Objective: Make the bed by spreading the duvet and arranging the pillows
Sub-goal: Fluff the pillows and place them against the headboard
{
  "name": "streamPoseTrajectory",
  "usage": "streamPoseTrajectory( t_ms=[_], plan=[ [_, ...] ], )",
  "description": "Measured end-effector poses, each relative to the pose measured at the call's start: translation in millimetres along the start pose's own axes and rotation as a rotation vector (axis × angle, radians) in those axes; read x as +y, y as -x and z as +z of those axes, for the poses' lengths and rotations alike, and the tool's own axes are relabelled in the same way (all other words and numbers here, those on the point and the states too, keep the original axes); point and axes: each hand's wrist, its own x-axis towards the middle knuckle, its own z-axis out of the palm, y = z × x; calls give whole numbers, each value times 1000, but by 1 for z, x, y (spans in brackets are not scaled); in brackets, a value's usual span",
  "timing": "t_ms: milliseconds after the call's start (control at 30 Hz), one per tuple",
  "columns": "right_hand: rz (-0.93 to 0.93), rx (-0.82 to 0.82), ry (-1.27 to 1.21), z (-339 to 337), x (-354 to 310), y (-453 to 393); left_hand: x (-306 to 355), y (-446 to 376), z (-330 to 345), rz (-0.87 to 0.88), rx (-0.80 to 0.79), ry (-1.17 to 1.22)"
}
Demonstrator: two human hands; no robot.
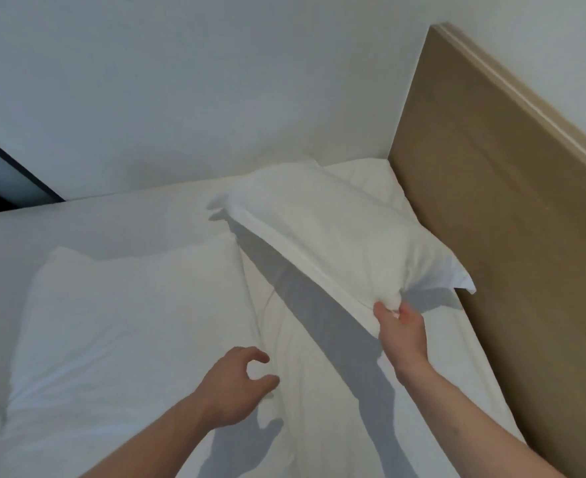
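The right hand (401,331) pinches the near corner of a white pillow (333,236) and holds it lifted above the sheet (305,339), close to the wooden headboard (498,215). The left hand (236,384) hovers just over the sheet, fingers loosely curled and holding nothing. A second pillow (126,326) lies flat to the left, well short of the headboard. Judging by this, pillow arranging is under way, with neither pillow yet set in place; whether the duvet is spread cannot be told
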Motion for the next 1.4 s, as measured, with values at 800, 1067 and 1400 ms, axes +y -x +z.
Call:
streamPoseTrajectory(
  t_ms=[800,1067,1400],
  plan=[
    [96,-221,254,-209,-136,263,167,201,-84,80,337,199],
    [754,-493,249,-113,-71,307,89,324,-206,279,527,492],
    [668,-831,-227,72,-114,405,-73,427,-308,198,602,536]
  ],
)
